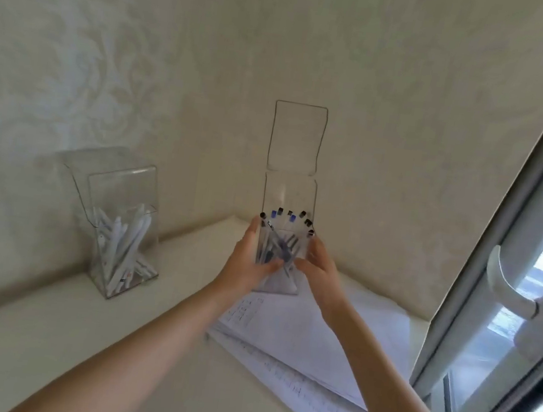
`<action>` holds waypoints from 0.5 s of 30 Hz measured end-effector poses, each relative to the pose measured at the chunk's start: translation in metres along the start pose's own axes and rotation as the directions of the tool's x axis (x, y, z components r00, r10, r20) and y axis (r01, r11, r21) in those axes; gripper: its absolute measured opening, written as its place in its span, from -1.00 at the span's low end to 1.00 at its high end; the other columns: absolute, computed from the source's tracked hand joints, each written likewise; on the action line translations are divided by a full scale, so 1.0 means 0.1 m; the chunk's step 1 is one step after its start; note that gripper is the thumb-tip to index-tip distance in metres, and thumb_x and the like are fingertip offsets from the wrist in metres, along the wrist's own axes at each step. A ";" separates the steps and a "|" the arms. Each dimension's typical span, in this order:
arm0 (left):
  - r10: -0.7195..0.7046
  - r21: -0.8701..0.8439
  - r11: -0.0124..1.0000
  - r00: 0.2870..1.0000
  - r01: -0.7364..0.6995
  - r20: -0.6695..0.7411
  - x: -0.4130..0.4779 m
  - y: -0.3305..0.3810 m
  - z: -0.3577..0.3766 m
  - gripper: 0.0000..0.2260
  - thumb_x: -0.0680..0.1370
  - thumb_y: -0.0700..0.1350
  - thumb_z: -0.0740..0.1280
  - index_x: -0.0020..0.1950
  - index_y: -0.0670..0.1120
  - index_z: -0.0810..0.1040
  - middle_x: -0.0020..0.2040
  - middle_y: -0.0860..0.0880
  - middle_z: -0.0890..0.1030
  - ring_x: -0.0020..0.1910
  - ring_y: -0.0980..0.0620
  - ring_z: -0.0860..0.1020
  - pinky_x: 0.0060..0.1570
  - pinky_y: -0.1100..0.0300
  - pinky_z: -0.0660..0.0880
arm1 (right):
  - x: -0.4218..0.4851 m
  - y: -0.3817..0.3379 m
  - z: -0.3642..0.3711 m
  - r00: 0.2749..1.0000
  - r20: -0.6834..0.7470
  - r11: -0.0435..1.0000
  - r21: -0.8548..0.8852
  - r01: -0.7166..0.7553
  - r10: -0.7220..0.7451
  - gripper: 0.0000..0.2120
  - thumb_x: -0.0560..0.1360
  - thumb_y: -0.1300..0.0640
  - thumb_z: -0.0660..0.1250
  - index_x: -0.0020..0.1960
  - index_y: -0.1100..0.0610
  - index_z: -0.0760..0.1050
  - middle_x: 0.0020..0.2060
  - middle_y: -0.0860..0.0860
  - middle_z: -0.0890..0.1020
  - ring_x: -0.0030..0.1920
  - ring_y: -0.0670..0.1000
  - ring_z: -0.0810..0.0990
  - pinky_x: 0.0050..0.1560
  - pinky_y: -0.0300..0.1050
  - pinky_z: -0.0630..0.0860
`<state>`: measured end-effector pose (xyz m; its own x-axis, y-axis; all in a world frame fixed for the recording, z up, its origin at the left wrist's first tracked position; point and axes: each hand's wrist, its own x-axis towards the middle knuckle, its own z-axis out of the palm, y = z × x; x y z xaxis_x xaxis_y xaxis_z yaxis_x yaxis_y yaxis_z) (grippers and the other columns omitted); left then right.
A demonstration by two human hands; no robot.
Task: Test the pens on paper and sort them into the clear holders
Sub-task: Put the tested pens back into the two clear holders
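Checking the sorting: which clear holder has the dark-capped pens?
The corner holder between the left hand and right hand; the holder at left contains white pens.

Both hands clasp one clear holder from opposite sides

Two bare forearms reach forward from the bottom edge and converge toward the middle. The left hand (249, 261) lies against the left side of the clear holder (290, 196), its thumb laid across the front. The right hand (319, 267) mirrors it on the right side, fingers pointing up the wall and thumb reaching in toward the left thumb.
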<state>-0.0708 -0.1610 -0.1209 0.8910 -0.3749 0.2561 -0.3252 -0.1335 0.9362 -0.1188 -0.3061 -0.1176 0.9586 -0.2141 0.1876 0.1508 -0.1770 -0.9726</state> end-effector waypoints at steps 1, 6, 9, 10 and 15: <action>-0.007 -0.057 0.998 1.000 0.006 -0.008 0.02 -0.04 0.01 -0.18 0.43 -0.07 0.46 0.52 0.08 0.00 0.45 0.09 0.21 0.40 0.09 0.24 0.35 0.13 0.22 | 0.00 -0.01 0.02 1.000 0.030 0.999 0.038 0.008 -0.009 -0.44 0.48 0.40 0.18 0.45 0.11 0.29 0.30 -0.01 0.49 0.30 -0.04 0.46 0.03 -0.39 0.45; -0.024 -0.014 1.000 0.982 0.022 -0.187 -0.15 -0.20 -0.21 -0.26 0.46 -0.10 0.42 0.51 0.06 0.06 0.42 -0.05 0.30 0.38 -0.03 0.30 0.34 -0.01 0.29 | -0.04 -0.02 0.07 0.992 -0.029 0.974 -0.195 0.112 -0.120 -0.55 0.45 0.39 0.16 0.30 0.12 0.45 0.21 -0.04 0.55 0.16 -0.05 0.52 0.20 -0.08 0.46; -0.040 -0.023 0.999 0.981 0.036 -0.188 -0.29 -0.27 -0.32 -0.24 0.44 -0.01 0.43 0.50 0.16 0.04 0.45 -0.02 0.25 0.39 -0.04 0.29 0.31 0.09 0.29 | -0.11 -0.26 0.27 0.870 -0.227 0.883 -0.293 0.367 -0.437 -0.75 0.49 0.31 0.26 0.12 0.09 0.50 0.05 -0.02 0.56 0.02 -0.02 0.53 0.06 -0.16 0.45; -0.039 -0.026 0.999 0.982 0.035 -0.183 -0.31 -0.26 -0.33 -0.24 0.45 0.00 0.43 0.50 0.17 0.03 0.46 -0.02 0.23 0.39 -0.03 0.28 0.28 0.14 0.28 | -0.12 -0.38 0.37 0.832 -0.183 0.831 -0.328 0.450 -0.523 -0.79 0.49 0.24 0.30 0.11 0.10 0.50 0.04 -0.03 0.55 0.02 -0.02 0.52 0.04 -0.19 0.44; 0.041 0.030 0.999 0.984 -0.036 -0.174 -0.25 -0.12 -0.27 -0.32 0.46 -0.03 0.41 0.47 0.11 0.11 0.38 0.05 0.34 0.31 0.06 0.37 0.22 0.20 0.33 | 0.07 -0.76 0.76 0.878 0.152 0.665 -0.598 0.447 -0.454 -0.69 0.51 0.10 0.34 0.25 0.09 0.47 0.12 0.00 0.55 0.11 0.00 0.51 0.13 -0.04 0.46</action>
<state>-0.0809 -0.1250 -0.1324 0.9185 -0.2148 0.3319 -0.3665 -0.1474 0.9187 -0.1052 -0.2209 -0.0525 0.8097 0.0380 0.5856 0.3846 -0.7881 -0.4807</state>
